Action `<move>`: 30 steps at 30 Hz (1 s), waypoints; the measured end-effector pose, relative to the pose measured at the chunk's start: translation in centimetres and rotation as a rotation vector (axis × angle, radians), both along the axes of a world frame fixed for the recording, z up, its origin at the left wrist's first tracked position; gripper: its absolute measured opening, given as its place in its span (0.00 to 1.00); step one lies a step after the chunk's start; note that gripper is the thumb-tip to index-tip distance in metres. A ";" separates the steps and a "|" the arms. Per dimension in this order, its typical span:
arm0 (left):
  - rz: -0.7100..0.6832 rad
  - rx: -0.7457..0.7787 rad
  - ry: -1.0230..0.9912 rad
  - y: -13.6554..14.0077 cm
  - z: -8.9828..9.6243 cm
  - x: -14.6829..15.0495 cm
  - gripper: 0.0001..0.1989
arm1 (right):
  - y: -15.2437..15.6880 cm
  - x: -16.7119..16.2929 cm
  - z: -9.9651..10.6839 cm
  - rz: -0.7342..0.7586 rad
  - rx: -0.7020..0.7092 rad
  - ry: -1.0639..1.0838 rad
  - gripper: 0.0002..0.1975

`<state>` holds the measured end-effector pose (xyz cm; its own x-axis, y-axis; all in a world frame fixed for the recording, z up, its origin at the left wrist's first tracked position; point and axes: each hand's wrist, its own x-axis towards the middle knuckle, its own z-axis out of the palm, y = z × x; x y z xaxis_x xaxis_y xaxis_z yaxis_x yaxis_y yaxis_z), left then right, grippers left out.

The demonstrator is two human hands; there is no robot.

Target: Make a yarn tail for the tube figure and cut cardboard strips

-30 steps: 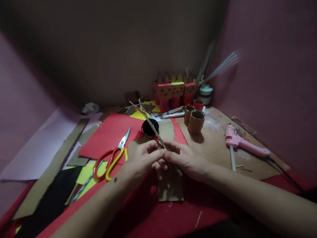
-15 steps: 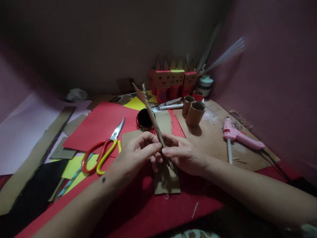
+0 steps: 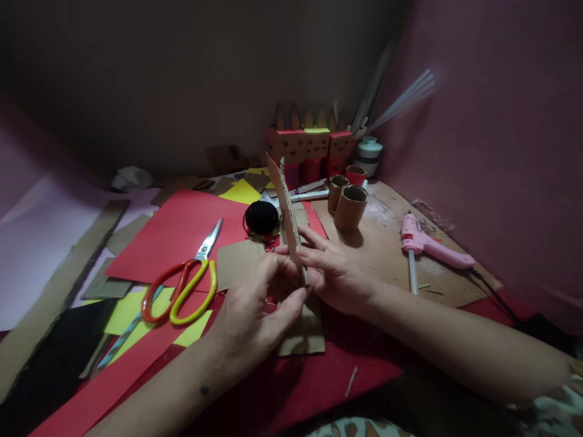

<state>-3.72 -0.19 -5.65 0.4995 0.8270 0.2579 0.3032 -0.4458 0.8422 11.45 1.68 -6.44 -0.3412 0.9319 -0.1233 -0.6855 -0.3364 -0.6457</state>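
Note:
Between my two hands a strip of cardboard stands on edge, tilted, its ragged upper end pointing away from me. My left hand pinches its near end between thumb and fingers. From the other side my right hand grips the same strip, thumb and fingers closed on it. Below them a flat cardboard piece lies on the red surface. Left of my hands are scissors with one red and one yellow handle, a ball of black yarn and a square of cardboard.
A pink glue gun rests on the board at the right. Cardboard rolls stand behind my right hand. Further back are decorated box figures and a lidded jar. Red paper and scraps spread leftward.
The cardboard strip has turned more upright, showing more of its flat face. My left hand has shifted its grip toward the near end. The whole view has moved slightly.

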 end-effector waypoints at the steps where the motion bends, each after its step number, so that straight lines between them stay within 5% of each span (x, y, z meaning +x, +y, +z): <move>1: -0.015 -0.008 -0.024 0.1 0.0 0.1 0.02 | 0.0 0.0 0.0 -0.003 0.005 0.010 0.37; 5: 0.003 0.046 0.008 0.6 0.8 0.4 0.04 | 0.4 0.2 -0.4 0.012 0.040 0.014 0.31; 15: 0.129 0.515 0.356 1.9 3.1 1.9 0.03 | 1.6 0.3 -0.4 -0.077 0.099 0.075 0.10; 30: 0.167 0.320 0.306 2.4 3.2 2.4 0.05 | 2.1 0.8 -0.5 -0.098 0.045 0.101 0.12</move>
<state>-1.29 2.21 -2.45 0.4594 0.8054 0.3745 0.6055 -0.5925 0.5314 12.26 3.76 -6.92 -0.2568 0.9652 -0.0498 -0.7759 -0.2366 -0.5847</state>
